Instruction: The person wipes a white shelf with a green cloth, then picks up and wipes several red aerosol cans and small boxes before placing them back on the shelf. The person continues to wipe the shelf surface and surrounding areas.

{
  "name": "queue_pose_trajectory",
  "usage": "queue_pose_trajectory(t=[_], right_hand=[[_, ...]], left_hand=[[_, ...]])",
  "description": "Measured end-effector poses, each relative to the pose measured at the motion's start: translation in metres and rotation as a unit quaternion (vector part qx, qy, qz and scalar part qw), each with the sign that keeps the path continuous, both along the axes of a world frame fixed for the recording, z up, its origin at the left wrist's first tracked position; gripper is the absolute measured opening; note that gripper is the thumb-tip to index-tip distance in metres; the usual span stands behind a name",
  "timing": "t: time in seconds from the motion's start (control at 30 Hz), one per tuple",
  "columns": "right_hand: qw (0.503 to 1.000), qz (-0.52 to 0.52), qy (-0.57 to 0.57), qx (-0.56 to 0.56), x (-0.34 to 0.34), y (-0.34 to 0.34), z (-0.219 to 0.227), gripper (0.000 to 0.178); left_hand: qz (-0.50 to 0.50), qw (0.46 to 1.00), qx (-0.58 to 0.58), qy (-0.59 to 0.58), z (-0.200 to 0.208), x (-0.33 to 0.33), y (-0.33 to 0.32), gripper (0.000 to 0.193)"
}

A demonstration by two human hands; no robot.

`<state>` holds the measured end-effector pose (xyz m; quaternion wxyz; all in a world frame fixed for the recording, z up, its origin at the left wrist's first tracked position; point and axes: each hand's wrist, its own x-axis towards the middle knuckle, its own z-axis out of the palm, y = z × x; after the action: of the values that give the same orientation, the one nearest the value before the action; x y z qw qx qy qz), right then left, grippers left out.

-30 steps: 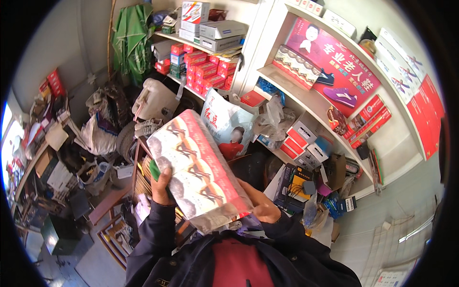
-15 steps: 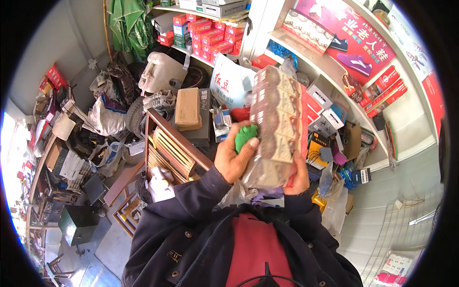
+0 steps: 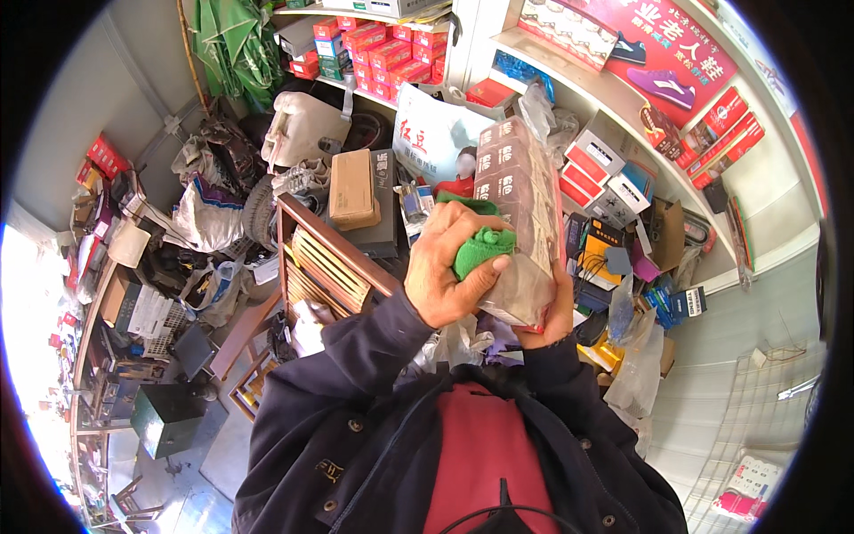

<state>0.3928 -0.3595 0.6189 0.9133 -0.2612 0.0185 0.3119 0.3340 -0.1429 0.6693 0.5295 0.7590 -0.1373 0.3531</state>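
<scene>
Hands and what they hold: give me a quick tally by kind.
Hands: 2, left hand and right hand
Green cloth: 1, bunched in the left hand
Wrapped pack: 1
Total: 4

Strong daylight enters at the far left of the frame, where the opening burns out to white with a bluish-purple fringe. The floor at lower left carries a pale, cool sheen, while the jacket is dark, its folds shadowed. Fine print on the package looks slightly soft. Toward the black circular rim, straight lines bow.
</scene>
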Motion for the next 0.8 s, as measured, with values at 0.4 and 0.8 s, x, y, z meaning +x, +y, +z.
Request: queue_pose_trajectory(t=[0.4, 0.8], right_hand=[[0.996, -0.087, -0.019, -0.011, 0.016, -0.003, -0.006, 0.058], [0.947, -0.176, -0.114, -0.242, 0.006, 0.016, -0.047, 0.051]], left_hand=[[-0.150, 0.901, -0.375, 0.159, -0.060, -0.026, -0.039, 0.082], [-0.033, 0.890, -0.392, 0.230, -0.073, -0.023, -0.043, 0.071]])
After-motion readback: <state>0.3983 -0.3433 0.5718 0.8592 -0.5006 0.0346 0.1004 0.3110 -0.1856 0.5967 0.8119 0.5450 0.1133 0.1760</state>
